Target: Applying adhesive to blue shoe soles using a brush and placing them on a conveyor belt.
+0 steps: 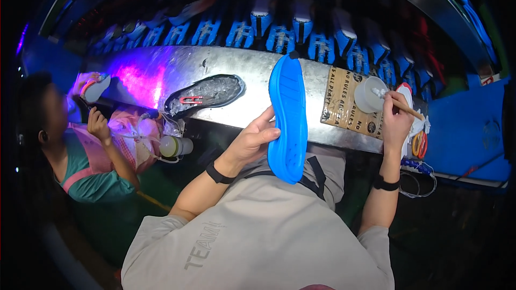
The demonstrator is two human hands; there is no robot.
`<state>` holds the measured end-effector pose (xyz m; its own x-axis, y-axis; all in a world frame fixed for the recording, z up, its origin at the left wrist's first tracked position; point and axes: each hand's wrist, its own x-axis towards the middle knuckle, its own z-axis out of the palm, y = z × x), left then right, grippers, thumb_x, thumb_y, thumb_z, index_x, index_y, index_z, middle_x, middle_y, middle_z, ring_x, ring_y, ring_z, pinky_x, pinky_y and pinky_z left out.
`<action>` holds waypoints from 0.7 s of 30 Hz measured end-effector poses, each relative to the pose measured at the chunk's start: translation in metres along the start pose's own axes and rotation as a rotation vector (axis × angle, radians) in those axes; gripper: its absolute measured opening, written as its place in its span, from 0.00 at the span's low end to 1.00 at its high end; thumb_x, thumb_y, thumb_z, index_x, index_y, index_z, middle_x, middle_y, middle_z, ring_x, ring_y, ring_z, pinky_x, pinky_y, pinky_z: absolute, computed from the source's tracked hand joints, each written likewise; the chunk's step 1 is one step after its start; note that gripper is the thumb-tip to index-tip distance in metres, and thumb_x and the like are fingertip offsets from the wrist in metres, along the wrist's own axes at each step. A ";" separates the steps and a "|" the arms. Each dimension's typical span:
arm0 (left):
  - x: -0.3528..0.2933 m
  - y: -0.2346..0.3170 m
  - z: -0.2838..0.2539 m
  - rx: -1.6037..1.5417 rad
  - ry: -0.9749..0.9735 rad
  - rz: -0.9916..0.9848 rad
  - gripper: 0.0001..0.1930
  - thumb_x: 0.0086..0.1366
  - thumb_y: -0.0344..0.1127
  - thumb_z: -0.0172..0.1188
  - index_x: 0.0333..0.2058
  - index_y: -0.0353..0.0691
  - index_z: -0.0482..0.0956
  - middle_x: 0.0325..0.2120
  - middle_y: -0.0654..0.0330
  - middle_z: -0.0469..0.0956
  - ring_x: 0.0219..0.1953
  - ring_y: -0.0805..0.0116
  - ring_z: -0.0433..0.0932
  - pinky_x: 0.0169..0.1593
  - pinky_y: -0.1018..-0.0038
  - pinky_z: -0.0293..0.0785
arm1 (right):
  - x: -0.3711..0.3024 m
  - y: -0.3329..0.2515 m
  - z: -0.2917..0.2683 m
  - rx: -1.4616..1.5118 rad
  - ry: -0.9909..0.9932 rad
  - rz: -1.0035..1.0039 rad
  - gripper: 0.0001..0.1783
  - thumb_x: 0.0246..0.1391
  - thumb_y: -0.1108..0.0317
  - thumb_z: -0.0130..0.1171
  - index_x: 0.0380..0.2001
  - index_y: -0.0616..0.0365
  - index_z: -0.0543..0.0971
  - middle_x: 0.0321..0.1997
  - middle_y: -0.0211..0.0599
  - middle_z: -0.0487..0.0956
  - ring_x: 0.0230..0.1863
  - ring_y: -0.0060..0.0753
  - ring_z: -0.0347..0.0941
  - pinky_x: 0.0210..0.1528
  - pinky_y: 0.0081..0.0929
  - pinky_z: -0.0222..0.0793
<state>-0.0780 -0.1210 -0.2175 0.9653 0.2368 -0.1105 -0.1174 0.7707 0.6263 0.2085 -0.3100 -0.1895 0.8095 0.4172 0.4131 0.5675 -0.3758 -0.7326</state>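
Note:
My left hand (252, 140) is closed round the edge of a bright blue shoe sole (287, 121), thumb on the near face. The sole stands lengthwise in front of my body, one end over the metal bench. In my right hand (396, 123) is a brush (409, 108) with a light wooden handle, gripped between the fingers. Its white-coated tip reaches into a translucent white cup (364, 96). Under the cup lies a piece of taped brown cardboard (336, 102).
The metal bench (258, 67) carries a dark sole-shaped tray (236, 88) holding a red tool (191, 100). Several blue-and-white shoe parts (280, 37) line a rack behind. Orange-yellow handles (419, 145) sit right of the cardboard. At left, a co-worker (97, 150) holds a shoe part.

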 end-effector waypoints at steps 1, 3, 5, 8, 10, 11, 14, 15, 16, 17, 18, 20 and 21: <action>0.000 0.000 0.001 -0.002 0.011 0.001 0.43 0.68 0.34 0.61 0.73 0.39 0.44 0.60 0.51 0.70 0.59 0.62 0.74 0.63 0.63 0.71 | -0.005 -0.006 0.005 0.004 -0.010 0.002 0.06 0.60 0.71 0.60 0.36 0.63 0.83 0.28 0.31 0.82 0.30 0.19 0.74 0.34 0.21 0.68; 0.000 0.000 0.001 0.015 -0.010 -0.009 0.43 0.68 0.33 0.61 0.73 0.39 0.44 0.61 0.50 0.70 0.60 0.61 0.74 0.63 0.63 0.71 | -0.016 -0.020 0.011 0.371 -0.157 0.028 0.07 0.62 0.71 0.59 0.39 0.64 0.82 0.34 0.31 0.81 0.35 0.18 0.73 0.39 0.18 0.67; 0.000 -0.001 0.002 0.010 -0.024 -0.023 0.43 0.68 0.33 0.61 0.73 0.38 0.43 0.61 0.50 0.69 0.60 0.61 0.74 0.63 0.63 0.71 | -0.031 -0.036 0.022 0.439 -0.225 0.045 0.08 0.63 0.72 0.58 0.42 0.64 0.81 0.36 0.31 0.81 0.35 0.19 0.74 0.42 0.18 0.68; 0.000 -0.002 0.004 0.016 -0.041 -0.054 0.44 0.68 0.33 0.61 0.73 0.38 0.43 0.61 0.50 0.69 0.60 0.61 0.73 0.64 0.63 0.70 | -0.041 -0.055 0.038 0.598 -0.294 0.044 0.07 0.60 0.74 0.61 0.40 0.63 0.82 0.36 0.32 0.82 0.38 0.21 0.75 0.42 0.21 0.70; -0.001 -0.003 0.005 0.030 -0.050 -0.072 0.44 0.67 0.33 0.62 0.74 0.38 0.42 0.62 0.50 0.68 0.61 0.61 0.72 0.64 0.63 0.70 | -0.040 -0.062 0.046 0.678 -0.323 0.041 0.07 0.60 0.74 0.61 0.41 0.64 0.82 0.37 0.32 0.82 0.38 0.22 0.75 0.44 0.22 0.71; -0.002 -0.003 0.006 0.080 -0.058 -0.059 0.45 0.67 0.33 0.62 0.74 0.37 0.42 0.63 0.50 0.67 0.62 0.62 0.71 0.65 0.63 0.69 | -0.040 -0.065 0.050 0.678 -0.320 0.043 0.07 0.60 0.74 0.61 0.41 0.64 0.82 0.37 0.32 0.82 0.38 0.22 0.75 0.44 0.22 0.71; -0.003 -0.001 0.008 0.147 -0.057 -0.045 0.45 0.66 0.34 0.63 0.74 0.37 0.43 0.64 0.51 0.65 0.63 0.62 0.69 0.65 0.64 0.68 | -0.039 -0.069 0.054 0.596 -0.277 0.005 0.07 0.58 0.74 0.62 0.39 0.64 0.83 0.35 0.33 0.82 0.36 0.23 0.76 0.42 0.22 0.71; -0.003 -0.001 0.009 0.169 -0.043 -0.039 0.46 0.66 0.34 0.64 0.74 0.36 0.43 0.65 0.51 0.64 0.63 0.63 0.68 0.65 0.64 0.67 | -0.040 -0.069 0.053 0.550 -0.275 -0.041 0.06 0.57 0.74 0.62 0.37 0.63 0.83 0.34 0.34 0.82 0.34 0.23 0.76 0.40 0.21 0.71; -0.003 0.000 0.010 0.159 -0.047 -0.043 0.46 0.66 0.34 0.64 0.74 0.36 0.43 0.65 0.51 0.64 0.63 0.63 0.68 0.65 0.64 0.67 | -0.041 -0.070 0.052 0.507 -0.270 -0.078 0.05 0.56 0.75 0.62 0.35 0.63 0.83 0.32 0.35 0.82 0.31 0.24 0.76 0.37 0.21 0.71; -0.002 0.002 0.010 0.117 -0.043 -0.048 0.46 0.66 0.34 0.64 0.74 0.36 0.44 0.65 0.51 0.65 0.63 0.63 0.69 0.65 0.64 0.68 | -0.042 -0.070 0.049 0.504 -0.275 -0.085 0.05 0.56 0.75 0.62 0.35 0.63 0.83 0.32 0.35 0.82 0.31 0.24 0.76 0.37 0.21 0.71; -0.001 0.003 0.010 0.081 -0.039 -0.052 0.46 0.65 0.34 0.64 0.74 0.36 0.44 0.65 0.52 0.65 0.63 0.63 0.69 0.65 0.65 0.68 | -0.043 -0.070 0.044 0.473 -0.336 -0.119 0.04 0.55 0.76 0.62 0.34 0.62 0.83 0.31 0.36 0.82 0.30 0.24 0.75 0.34 0.21 0.70; -0.001 0.006 0.010 0.067 -0.040 -0.057 0.46 0.65 0.34 0.64 0.74 0.36 0.44 0.65 0.52 0.65 0.63 0.63 0.69 0.65 0.65 0.68 | -0.045 -0.071 0.038 0.439 -0.424 -0.178 0.04 0.53 0.77 0.60 0.32 0.63 0.82 0.30 0.35 0.82 0.27 0.22 0.74 0.28 0.22 0.68; 0.000 0.007 0.009 0.056 -0.035 -0.052 0.46 0.65 0.34 0.64 0.73 0.36 0.44 0.65 0.52 0.65 0.63 0.63 0.69 0.65 0.65 0.68 | -0.045 -0.071 0.038 0.440 -0.424 -0.176 0.04 0.53 0.77 0.60 0.32 0.63 0.82 0.30 0.35 0.82 0.27 0.22 0.74 0.28 0.22 0.68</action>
<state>-0.0769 -0.1214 -0.2059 0.9774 0.1756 -0.1177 -0.0544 0.7470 0.6626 0.1263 -0.2706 -0.1764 0.5283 0.7673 0.3635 0.4989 0.0658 -0.8642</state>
